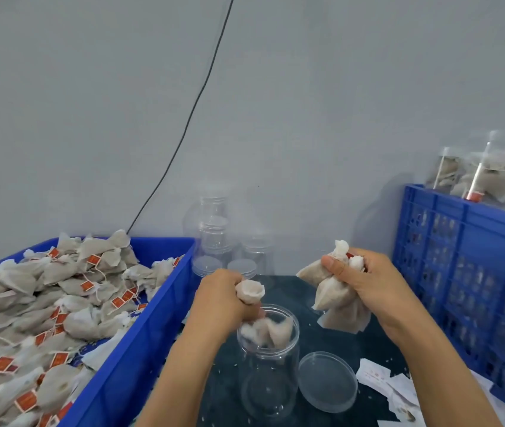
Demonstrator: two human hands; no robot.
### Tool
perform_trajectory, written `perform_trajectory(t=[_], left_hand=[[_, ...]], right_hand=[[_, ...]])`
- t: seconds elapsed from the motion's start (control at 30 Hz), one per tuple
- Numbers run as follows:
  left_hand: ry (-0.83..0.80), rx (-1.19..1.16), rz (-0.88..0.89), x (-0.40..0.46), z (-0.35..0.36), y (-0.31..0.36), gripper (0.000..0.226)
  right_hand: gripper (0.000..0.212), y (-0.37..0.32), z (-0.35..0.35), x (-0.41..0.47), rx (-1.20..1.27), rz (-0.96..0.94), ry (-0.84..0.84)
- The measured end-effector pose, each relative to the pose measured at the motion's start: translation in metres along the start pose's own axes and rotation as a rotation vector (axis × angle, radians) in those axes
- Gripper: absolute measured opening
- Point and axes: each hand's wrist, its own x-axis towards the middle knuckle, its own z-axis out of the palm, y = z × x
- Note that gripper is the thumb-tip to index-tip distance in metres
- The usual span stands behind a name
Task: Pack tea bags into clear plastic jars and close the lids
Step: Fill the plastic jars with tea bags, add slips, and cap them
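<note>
Two bunches of tea bags in hand. Bags (pixel 334 291) pale, crinkled, tan-filled, with strings and red tags. Clear jar (pixel 268 359) upright on dark surface (pixel 331 340), open; lid (pixel 326 382) lies just beside it, right. Left hand (pixel 225 298), fingers curled tight, grips a bunch at the jar mouth, bags partly inside. Right hand (pixel 363 280) clamps the other bunch above the surface. Tag print unreadable. Blue tray (pixel 140 349) at left holds loose bags.
</note>
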Motion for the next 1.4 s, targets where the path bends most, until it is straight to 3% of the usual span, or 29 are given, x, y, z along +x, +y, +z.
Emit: perform_trajectory(t=[0.27,0.47,0.6,0.83,1.0,1.17,1.3,1.4], left_hand=[[-0.100,-0.141,0.058,-0.004,0.007,0.001,0.034],[-0.020,-0.603,-0.030,-0.004,0.007,0.001,0.029],[-0.092,-0.669,-0.056,-0.001,-0.001,-0.003,0.032],[-0.067,-0.291,0.014,-0.001,0.009,-0.008,0.021],[-0.024,-0.259,0.067,-0.001,0.010,-0.009,0.000],[-0.074,-0.167,0.188,-0.003,0.015,-0.005,0.016],[-0.185,0.194,0.353,-0.006,0.020,0.003,0.003],[-0.192,0.271,0.413,-0.006,0.022,0.006,0.029]], right_hand=[[0.022,-0.002,-0.006,-0.002,-0.003,0.010,0.006],[0.027,-0.005,-0.009,-0.004,0.022,0.015,0.013],[0.024,-0.006,-0.008,-0.003,0.018,0.001,0.009],[0.020,-0.006,-0.002,-0.004,0.001,0.000,0.009],[0.019,-0.004,0.004,-0.004,-0.022,-0.001,0.006],[0.019,-0.002,0.008,-0.004,-0.067,0.007,-0.007],[0.020,-0.003,0.008,-0.005,-0.086,0.008,-0.013],[0.023,-0.003,0.007,-0.005,-0.123,0.007,-0.010]])
